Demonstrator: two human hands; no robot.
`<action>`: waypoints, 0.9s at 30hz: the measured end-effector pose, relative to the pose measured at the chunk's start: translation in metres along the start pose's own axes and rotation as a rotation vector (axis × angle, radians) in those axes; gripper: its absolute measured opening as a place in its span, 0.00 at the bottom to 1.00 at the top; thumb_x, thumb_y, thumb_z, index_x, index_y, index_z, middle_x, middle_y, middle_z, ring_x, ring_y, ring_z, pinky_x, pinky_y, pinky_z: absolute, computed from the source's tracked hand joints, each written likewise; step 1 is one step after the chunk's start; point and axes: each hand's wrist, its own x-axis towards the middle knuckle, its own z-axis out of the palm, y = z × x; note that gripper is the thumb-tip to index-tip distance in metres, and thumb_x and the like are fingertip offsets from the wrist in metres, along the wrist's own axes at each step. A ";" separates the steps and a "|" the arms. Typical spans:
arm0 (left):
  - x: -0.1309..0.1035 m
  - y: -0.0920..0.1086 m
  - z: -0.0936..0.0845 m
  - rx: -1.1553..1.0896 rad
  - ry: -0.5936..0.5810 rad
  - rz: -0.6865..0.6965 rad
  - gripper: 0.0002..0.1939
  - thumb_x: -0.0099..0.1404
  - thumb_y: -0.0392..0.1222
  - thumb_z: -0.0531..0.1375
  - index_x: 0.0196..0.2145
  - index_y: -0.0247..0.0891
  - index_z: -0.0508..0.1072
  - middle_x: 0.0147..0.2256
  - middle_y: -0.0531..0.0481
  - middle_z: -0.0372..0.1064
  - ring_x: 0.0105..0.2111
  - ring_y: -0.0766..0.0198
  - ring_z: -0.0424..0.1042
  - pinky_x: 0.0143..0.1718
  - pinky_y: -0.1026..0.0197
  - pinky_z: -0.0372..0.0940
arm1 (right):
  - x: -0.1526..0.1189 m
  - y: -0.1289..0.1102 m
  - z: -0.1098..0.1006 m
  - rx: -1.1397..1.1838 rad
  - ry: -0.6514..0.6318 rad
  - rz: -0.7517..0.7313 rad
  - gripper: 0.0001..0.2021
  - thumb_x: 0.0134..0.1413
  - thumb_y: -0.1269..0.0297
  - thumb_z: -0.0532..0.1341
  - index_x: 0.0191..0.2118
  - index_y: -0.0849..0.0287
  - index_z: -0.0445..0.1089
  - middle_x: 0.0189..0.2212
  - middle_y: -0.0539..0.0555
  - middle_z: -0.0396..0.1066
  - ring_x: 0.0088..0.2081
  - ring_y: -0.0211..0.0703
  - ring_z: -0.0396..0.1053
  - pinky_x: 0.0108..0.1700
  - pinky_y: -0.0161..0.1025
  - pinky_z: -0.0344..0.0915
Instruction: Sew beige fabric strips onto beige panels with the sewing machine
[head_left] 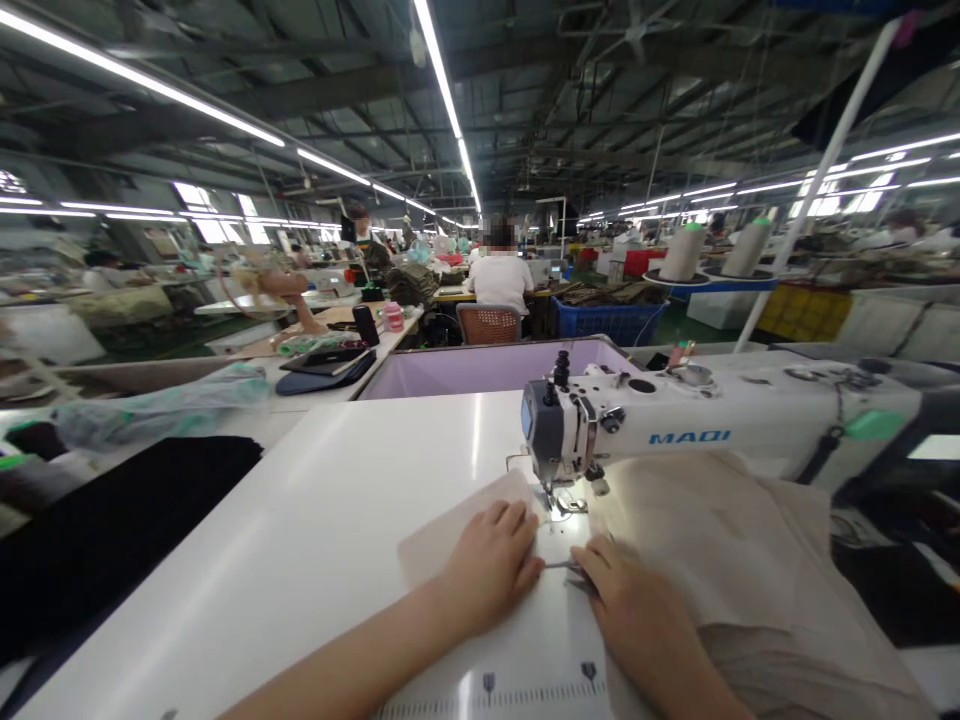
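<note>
A white sewing machine [690, 415] with a lit needle area stands to the right of centre. My left hand [495, 560] lies palm down on a pale beige fabric piece [431, 535], left of the needle plate [561, 535]. Just right of it, my right hand [619, 590] has its fingers closed around a small dark metal tool [577, 578], partly hidden by the fingers. A thin strand runs between the two hands. Beige fabric [690, 520] is spread beside and beyond my right hand, under the machine arm.
Black cloth [135, 530] lies along the left. Behind the white table [322, 530] is a lilac-lined bin [480, 370]. A person in white [501, 280] sits beyond it, beside a blue crate [604, 320]. Thread cones [682, 252] stand at the right.
</note>
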 end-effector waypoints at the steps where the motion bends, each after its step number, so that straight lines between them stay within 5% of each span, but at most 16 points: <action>1: -0.007 0.004 -0.004 -0.001 -0.022 -0.002 0.17 0.70 0.44 0.60 0.55 0.41 0.69 0.55 0.42 0.70 0.53 0.45 0.69 0.52 0.43 0.69 | -0.002 0.002 0.000 -0.013 0.001 0.003 0.22 0.55 0.83 0.56 0.50 0.54 0.73 0.44 0.52 0.75 0.38 0.44 0.76 0.36 0.36 0.67; 5: -0.024 0.006 -0.014 -0.070 -0.028 0.025 0.13 0.73 0.40 0.54 0.53 0.40 0.72 0.52 0.43 0.73 0.51 0.48 0.71 0.53 0.45 0.68 | -0.008 0.005 0.001 -0.036 -0.002 0.007 0.21 0.57 0.81 0.56 0.50 0.53 0.74 0.47 0.53 0.75 0.39 0.44 0.77 0.36 0.37 0.68; 11: -0.020 -0.018 -0.025 -0.167 -0.030 0.144 0.18 0.70 0.29 0.52 0.51 0.41 0.75 0.52 0.46 0.74 0.52 0.55 0.72 0.55 0.52 0.68 | -0.010 0.005 0.001 0.039 0.035 0.047 0.21 0.56 0.79 0.56 0.50 0.53 0.74 0.48 0.54 0.75 0.40 0.45 0.77 0.36 0.37 0.70; 14: -0.021 -0.019 -0.026 0.117 -0.119 -0.100 0.10 0.71 0.38 0.56 0.46 0.38 0.76 0.48 0.41 0.74 0.49 0.49 0.72 0.47 0.50 0.71 | -0.015 0.000 -0.001 0.175 0.112 0.019 0.24 0.56 0.79 0.53 0.55 0.54 0.71 0.51 0.56 0.74 0.42 0.45 0.77 0.39 0.37 0.71; 17: -0.025 -0.014 -0.023 0.269 -0.138 -0.352 0.13 0.72 0.40 0.53 0.43 0.32 0.75 0.43 0.35 0.72 0.42 0.45 0.75 0.37 0.48 0.72 | -0.022 -0.011 -0.004 0.315 0.120 -0.071 0.29 0.52 0.81 0.52 0.58 0.54 0.69 0.51 0.56 0.74 0.43 0.43 0.77 0.41 0.36 0.72; 21: -0.030 -0.008 -0.020 0.299 -0.137 -0.472 0.15 0.73 0.39 0.49 0.43 0.30 0.74 0.38 0.35 0.72 0.37 0.46 0.77 0.33 0.51 0.71 | -0.027 -0.029 -0.013 0.312 -0.049 -0.189 0.32 0.47 0.80 0.54 0.59 0.52 0.68 0.48 0.54 0.74 0.40 0.41 0.77 0.41 0.34 0.71; 27: -0.028 -0.006 -0.027 0.307 -0.160 -0.515 0.13 0.72 0.36 0.50 0.39 0.29 0.74 0.35 0.35 0.72 0.36 0.45 0.76 0.33 0.50 0.70 | -0.026 -0.033 -0.021 0.134 -0.162 -0.103 0.21 0.53 0.77 0.57 0.52 0.54 0.73 0.45 0.55 0.73 0.39 0.45 0.76 0.39 0.35 0.70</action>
